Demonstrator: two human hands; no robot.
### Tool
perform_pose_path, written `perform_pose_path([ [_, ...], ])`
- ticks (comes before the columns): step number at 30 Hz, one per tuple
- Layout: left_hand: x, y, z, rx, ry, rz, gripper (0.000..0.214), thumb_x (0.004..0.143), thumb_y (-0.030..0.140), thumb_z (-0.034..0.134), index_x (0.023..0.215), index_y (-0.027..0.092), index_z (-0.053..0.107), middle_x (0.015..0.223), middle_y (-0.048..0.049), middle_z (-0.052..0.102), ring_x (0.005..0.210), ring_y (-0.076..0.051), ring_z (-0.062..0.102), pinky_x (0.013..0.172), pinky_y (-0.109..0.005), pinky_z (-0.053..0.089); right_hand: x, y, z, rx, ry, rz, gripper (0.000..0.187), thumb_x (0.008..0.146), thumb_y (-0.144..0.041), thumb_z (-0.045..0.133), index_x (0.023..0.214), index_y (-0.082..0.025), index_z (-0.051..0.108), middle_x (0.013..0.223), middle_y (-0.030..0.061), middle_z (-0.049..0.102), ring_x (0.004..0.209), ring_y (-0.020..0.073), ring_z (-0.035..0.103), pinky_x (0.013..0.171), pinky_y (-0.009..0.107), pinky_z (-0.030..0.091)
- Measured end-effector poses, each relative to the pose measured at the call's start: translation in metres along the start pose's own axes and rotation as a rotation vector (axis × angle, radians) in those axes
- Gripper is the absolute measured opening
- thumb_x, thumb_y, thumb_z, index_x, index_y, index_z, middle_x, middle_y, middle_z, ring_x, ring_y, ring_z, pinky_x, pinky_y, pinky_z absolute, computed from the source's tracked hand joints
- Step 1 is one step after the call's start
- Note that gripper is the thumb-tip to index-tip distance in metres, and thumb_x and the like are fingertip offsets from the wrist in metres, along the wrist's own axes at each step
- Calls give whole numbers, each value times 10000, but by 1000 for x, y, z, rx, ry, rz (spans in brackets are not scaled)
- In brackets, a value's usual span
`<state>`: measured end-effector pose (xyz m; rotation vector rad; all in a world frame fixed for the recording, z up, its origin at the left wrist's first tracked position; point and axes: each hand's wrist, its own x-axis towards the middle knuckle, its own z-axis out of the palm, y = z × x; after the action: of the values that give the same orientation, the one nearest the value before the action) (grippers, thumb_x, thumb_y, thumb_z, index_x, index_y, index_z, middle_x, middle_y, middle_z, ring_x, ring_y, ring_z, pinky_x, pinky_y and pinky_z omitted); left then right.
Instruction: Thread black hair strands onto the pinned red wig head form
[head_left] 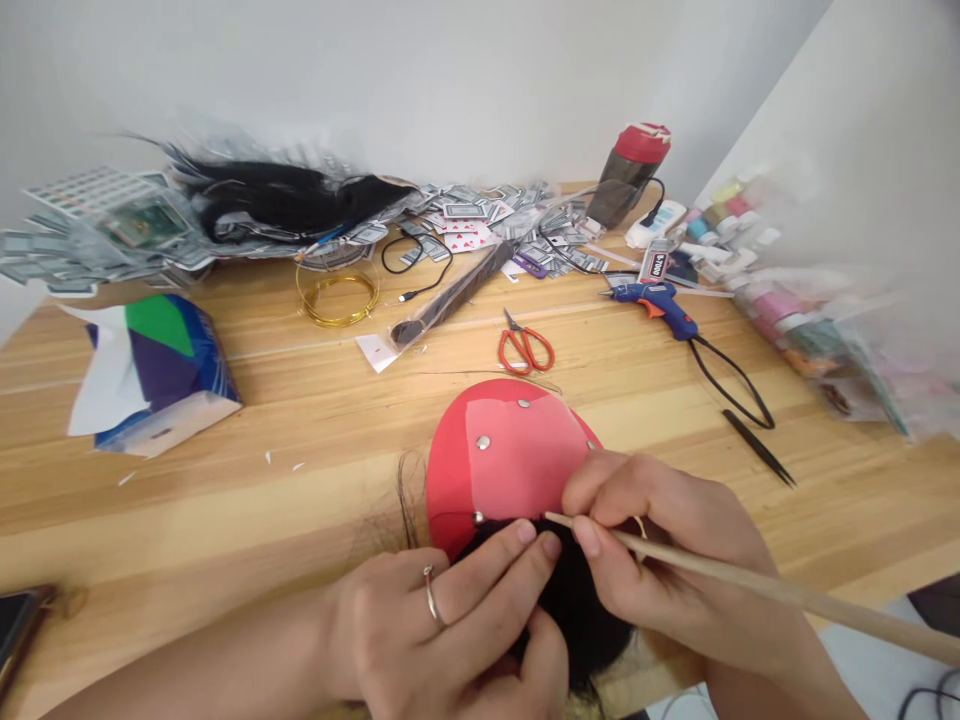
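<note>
A rounded red form (517,455) with a lighter pink patch and several silver pins or studs sits at the table's near edge. Black hair (577,610) covers its lower part. Pressing that hair against the form are the fingertips of my left hand (450,630), which wears a ring; its thumb is bent below them. My right hand (667,550) pinches a thin wooden stick (750,580). The stick's tip touches the upper edge of the hair, beside my left fingertips. Both hands partly hide the form and the hair.
Beyond the form lie red-handled scissors (525,345), a gold wire coil (337,300) and a blue glue gun (660,305). Black tweezers (757,447) rest at right, a tissue pack (165,370) at left. More black hair (285,200) and scattered playing cards (469,235) line the back.
</note>
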<state>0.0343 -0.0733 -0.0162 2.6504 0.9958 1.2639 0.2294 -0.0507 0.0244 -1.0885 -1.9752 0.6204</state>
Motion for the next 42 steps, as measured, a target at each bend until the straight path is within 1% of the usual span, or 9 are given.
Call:
perform_pose_path([
  [7, 1, -1, 0, -20, 4, -13, 211, 780, 48, 609, 747, 256, 594, 999, 41, 808, 798, -205, 797, 439, -255, 598, 0, 0, 1, -24, -24, 2, 213, 850, -58, 508, 794, -253, 443, 672, -37, 622, 563, 115, 591, 522, 224, 448],
  [12, 1, -2, -1, -22, 2, 33, 203, 783, 39, 605, 772, 242, 603, 1007, 27, 808, 835, -203, 796, 456, -249, 607, -1, 1, 0, -40, -15, -15, 218, 839, -51, 507, 802, -255, 440, 672, -44, 619, 566, 110, 598, 527, 211, 448],
  [14, 2, -2, -1, -24, 5, 24, 203, 789, 44, 603, 764, 246, 606, 1008, 27, 804, 838, -198, 795, 463, -249, 602, 0, 1, 0, -48, -17, -26, 223, 838, -46, 508, 804, -255, 438, 675, -40, 618, 566, 110, 592, 522, 209, 444],
  [21, 2, 2, 1, -44, 100, -33, 228, 803, 25, 598, 681, 217, 613, 1000, 37, 796, 865, -151, 790, 492, -229, 557, -1, 1, 1, -44, -18, -56, 216, 849, -46, 486, 802, -248, 426, 698, -32, 612, 602, 108, 603, 558, 204, 464],
  [25, 4, 5, 0, -48, 87, -73, 255, 799, 8, 614, 649, 213, 598, 996, 50, 795, 878, -137, 787, 521, -221, 563, -3, 2, 1, -27, -7, -39, 216, 855, -44, 499, 829, -249, 435, 725, -44, 623, 610, 91, 601, 551, 182, 446],
  [31, 5, 2, 2, -54, 72, -45, 258, 818, 10, 602, 664, 217, 597, 1020, 48, 789, 895, -136, 785, 511, -220, 559, -2, 3, 1, -2, -40, -31, 217, 864, -51, 491, 849, -252, 412, 727, -59, 595, 620, 78, 588, 576, 166, 446],
  [35, 4, 2, 2, -62, 75, -69, 259, 819, 9, 603, 664, 217, 592, 1019, 51, 790, 891, -132, 785, 515, -217, 560, -1, 4, 1, -1, -51, -30, 214, 865, -62, 495, 860, -255, 403, 736, -54, 592, 629, 81, 593, 577, 166, 447],
  [39, 4, 2, 0, -73, 68, -36, 253, 833, 14, 582, 687, 219, 606, 1019, 41, 790, 910, -132, 782, 513, -211, 561, -2, 6, 1, -2, -63, -30, 218, 859, -64, 496, 865, -258, 396, 734, -53, 589, 640, 89, 605, 582, 171, 453],
  [42, 5, 2, 0, -68, 79, -46, 254, 836, 17, 582, 684, 220, 604, 1021, 40, 790, 912, -130, 781, 515, -212, 558, -4, 7, 0, 17, -65, -4, 223, 860, -55, 500, 862, -257, 405, 727, -57, 588, 633, 86, 598, 579, 171, 451],
])
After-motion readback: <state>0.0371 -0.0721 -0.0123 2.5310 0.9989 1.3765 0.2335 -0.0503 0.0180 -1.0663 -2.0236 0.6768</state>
